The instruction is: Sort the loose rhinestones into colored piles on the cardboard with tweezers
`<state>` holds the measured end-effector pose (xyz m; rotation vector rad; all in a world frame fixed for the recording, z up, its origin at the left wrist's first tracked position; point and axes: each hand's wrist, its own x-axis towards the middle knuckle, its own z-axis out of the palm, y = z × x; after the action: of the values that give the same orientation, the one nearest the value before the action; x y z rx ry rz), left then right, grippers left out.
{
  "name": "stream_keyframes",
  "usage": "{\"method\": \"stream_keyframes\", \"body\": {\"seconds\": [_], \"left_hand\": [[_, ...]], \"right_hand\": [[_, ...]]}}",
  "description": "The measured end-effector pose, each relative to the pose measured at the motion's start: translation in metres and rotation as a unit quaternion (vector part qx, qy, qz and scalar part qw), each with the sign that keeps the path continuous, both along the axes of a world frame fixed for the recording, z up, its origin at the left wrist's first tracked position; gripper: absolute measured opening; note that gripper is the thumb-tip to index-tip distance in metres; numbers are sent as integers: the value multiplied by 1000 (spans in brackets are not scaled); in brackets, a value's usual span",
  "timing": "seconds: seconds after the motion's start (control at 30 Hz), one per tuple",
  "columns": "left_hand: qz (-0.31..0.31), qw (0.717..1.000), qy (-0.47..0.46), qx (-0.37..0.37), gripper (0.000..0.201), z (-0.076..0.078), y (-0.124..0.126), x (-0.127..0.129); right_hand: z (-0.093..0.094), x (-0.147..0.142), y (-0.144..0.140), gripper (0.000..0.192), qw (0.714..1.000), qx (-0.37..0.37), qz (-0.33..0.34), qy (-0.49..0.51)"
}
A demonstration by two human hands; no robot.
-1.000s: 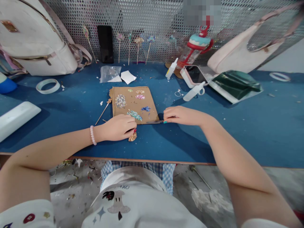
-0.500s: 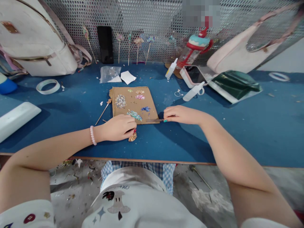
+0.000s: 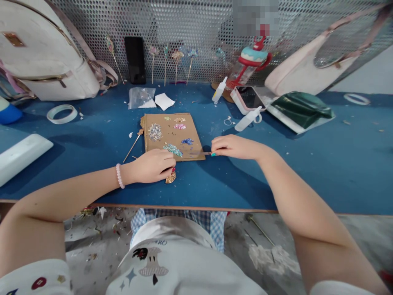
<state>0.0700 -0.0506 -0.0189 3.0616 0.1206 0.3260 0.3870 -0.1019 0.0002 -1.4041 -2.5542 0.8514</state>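
My left hand [image 3: 157,164] is closed on a small gold fan-shaped ornament [image 3: 170,178] just in front of the cardboard piece [image 3: 172,138]. Its stick may pass under my palm, where it is hidden. My right hand [image 3: 230,146] pinches thin metal tweezers [image 3: 200,153], whose tips point left over the cardboard's near right corner. Small loose heaps of sequin-like bits lie on the cardboard: turquoise [image 3: 172,150], dark blue [image 3: 187,141], silvery [image 3: 155,132] and pink [image 3: 179,126]. A gold hairpin [image 3: 133,145] rests along the left edge.
Behind are a plastic bag [image 3: 141,98], a black phone [image 3: 135,61] and several upright ornamented sticks [image 3: 177,67]. Two glue bottles [image 3: 245,121], a pink-cased device [image 3: 248,98] and a green pouch [image 3: 302,111] are on the right. A tape roll [image 3: 62,114] lies left.
The tweezers' tips have shifted very slightly over the cardboard. My left hand keeps its hold on the ornament, and the whole view has moved a little.
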Motion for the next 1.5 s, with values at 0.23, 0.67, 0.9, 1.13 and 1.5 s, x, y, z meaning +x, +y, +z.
{"method": "stream_keyframes", "body": {"seconds": [0.23, 0.67, 0.9, 1.13, 1.5], "left_hand": [[1, 1000, 1, -2, 25, 0, 0, 0], [5, 1000, 7, -4, 23, 2, 0, 0], [2, 1000, 7, -9, 24, 2, 1, 1], [6, 1000, 10, -13, 25, 2, 0, 0], [3, 1000, 7, -15, 26, 3, 1, 0]], "right_hand": [[5, -1, -2, 40, 999, -43, 17, -13], [-3, 5, 4, 37, 999, 10, -32, -35], [-11, 6, 9, 36, 997, 49, -59, -15], [1, 6, 4, 38, 999, -38, -18, -8], [1, 6, 4, 38, 998, -43, -19, -35]]}}
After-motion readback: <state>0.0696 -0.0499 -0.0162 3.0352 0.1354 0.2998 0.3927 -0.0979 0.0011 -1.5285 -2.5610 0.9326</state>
